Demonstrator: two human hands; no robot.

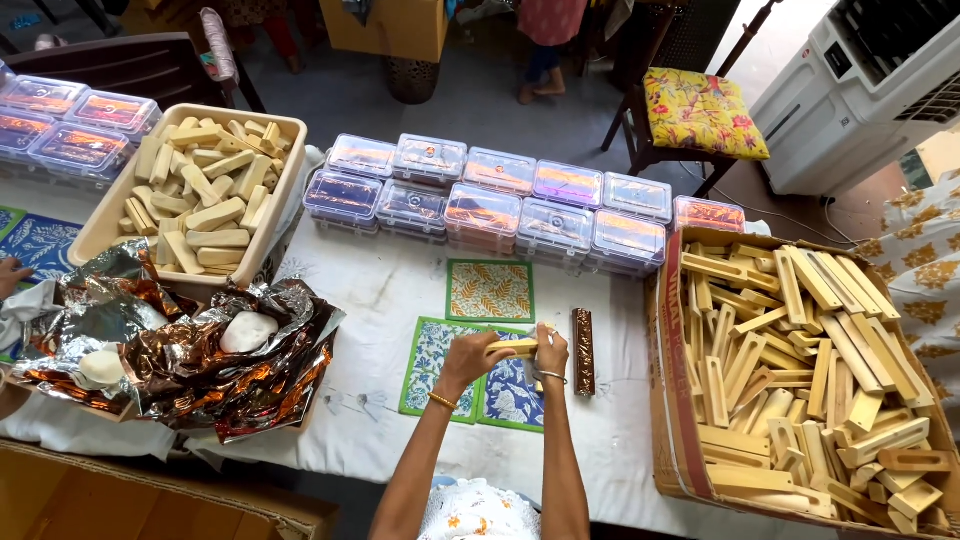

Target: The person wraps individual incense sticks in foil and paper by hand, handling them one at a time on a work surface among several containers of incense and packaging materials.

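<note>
A table draped in white cloth (380,270) fills the view, and everything else sits relative to the printed cards (490,290) at its middle. To the right of the cards stands a big cardboard box (668,400) heaped with pale, squared wooden holders (800,340), smooth and slotted. To their left lies crumpled metallic foil (200,360), coppery and silver, with white lumps on it, and behind that a beige plastic tub (100,225) of cream, rounded bars (205,190). Behind the cards runs a double row of clear lidded plastic cases (480,200). Just right of the cards rests a thin brown patterned stick (583,350). Directly over the blue and green cards, the left hand (467,357) and right hand (551,352) both close around a small pale wooden piece (515,347), a short flat block held level between them, fingers curled tight on either end
</note>
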